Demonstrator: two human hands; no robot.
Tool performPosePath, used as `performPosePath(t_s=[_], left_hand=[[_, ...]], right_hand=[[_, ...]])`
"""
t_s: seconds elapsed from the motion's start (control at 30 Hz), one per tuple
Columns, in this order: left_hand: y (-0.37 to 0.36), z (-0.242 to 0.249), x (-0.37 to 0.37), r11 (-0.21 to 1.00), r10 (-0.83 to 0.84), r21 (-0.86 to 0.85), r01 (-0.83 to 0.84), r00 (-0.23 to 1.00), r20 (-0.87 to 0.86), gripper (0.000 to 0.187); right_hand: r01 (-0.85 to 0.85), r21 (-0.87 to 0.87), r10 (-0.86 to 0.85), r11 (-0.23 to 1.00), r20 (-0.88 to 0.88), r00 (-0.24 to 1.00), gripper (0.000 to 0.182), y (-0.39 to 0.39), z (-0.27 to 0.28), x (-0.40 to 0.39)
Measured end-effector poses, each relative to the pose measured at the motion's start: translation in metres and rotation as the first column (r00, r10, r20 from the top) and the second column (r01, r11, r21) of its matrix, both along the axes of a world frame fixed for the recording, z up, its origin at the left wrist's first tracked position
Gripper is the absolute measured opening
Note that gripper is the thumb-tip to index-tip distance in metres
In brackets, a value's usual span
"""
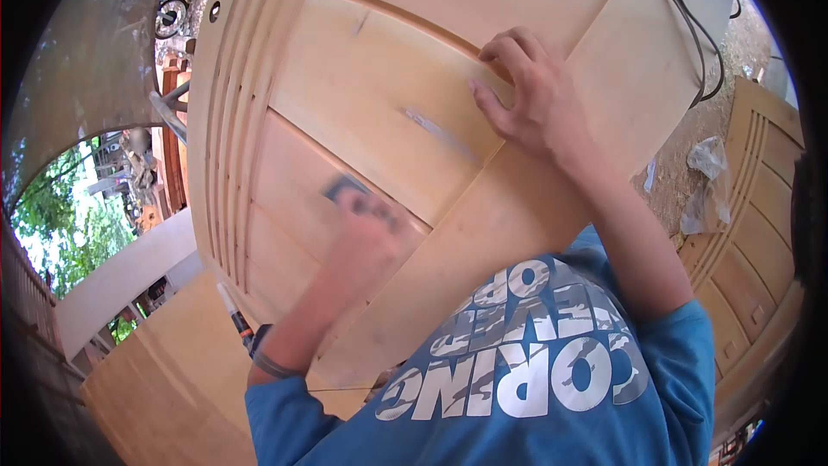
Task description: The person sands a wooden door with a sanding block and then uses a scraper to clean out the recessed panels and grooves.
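A pale wooden panelled door (371, 60) with grooved strips along its left side lies flat in front of me. My left hand (366, 220), smeared by motion, presses a dark grey piece of sandpaper (345, 188) against a recessed panel near the door's middle rail. Its fingers are closed over the piece, which is blurred and partly hidden. Higher up on the right, my right hand (530, 91) rests on the door with fingers spread and bent, holding nothing. A whitish streak (431, 128) shows on the panel between both hands.
Black cables (690, 26) hang over the door's upper right edge. A clear plastic bag (707, 177) lies on the ground at right, near another panelled door (750, 224). A slim tool with an orange band (235, 312) lies by my left forearm. Wooden boards (164, 380) are at lower left.
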State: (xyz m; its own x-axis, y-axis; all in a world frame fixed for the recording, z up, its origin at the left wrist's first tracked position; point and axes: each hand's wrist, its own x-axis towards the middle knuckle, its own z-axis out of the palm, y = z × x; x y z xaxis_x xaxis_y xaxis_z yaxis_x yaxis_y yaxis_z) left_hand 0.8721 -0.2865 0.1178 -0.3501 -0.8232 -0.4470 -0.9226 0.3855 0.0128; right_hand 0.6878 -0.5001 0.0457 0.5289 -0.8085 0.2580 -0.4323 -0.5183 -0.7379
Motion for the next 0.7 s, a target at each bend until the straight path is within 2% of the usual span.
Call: performPosePath(t_s=[0.03,0.13,0.23,0.27,0.37,0.57,0.67,0.7], left_hand=[[0.007,0.001,-0.011,0.997,-0.051,0.058,0.055,0.997,-0.054,0.026],[0.004,-0.002,0.009,0.999,0.042,-0.02,-0.045,0.993,-0.11,0.025],[-0.01,-0.001,0.041,0.982,0.135,-0.139,-0.125,0.989,0.058,0.024],[-0.01,0.0,0.034,0.985,0.129,-0.125,-0.118,0.988,0.084,0.024],[0.011,-0.004,-0.012,0.996,-0.086,-0.021,0.085,0.996,-0.031,0.025],[-0.006,-0.005,0.045,0.976,0.141,-0.177,-0.124,0.987,0.081,0.023],[0.014,-0.01,-0.004,1.0,-0.016,-0.014,0.014,0.989,-0.145,0.021],[0.014,-0.008,-0.003,0.999,-0.001,-0.035,-0.004,0.992,-0.124,0.021]], right_hand=[[0.0,0.007,0.0,1.0,0.005,1.0,0.025,0.001,-0.001,0.0],[-0.003,0.015,0.003,1.0,0.016,1.0,0.025,0.004,0.0,0.0],[-0.011,0.019,0.011,1.0,0.001,1.0,0.025,0.006,0.0,0.0],[-0.008,0.025,0.008,1.0,-0.001,1.0,0.025,0.006,0.001,0.0],[-0.013,-0.004,0.013,1.0,-0.002,1.0,0.025,0.004,-0.002,0.0],[-0.006,0.028,0.006,1.0,-0.001,1.0,0.024,0.007,0.001,-0.001],[-0.012,0.018,0.013,1.0,-0.011,1.0,0.024,0.005,0.0,-0.001],[-0.014,0.017,0.014,1.0,-0.003,1.0,0.024,0.006,0.0,-0.001]])
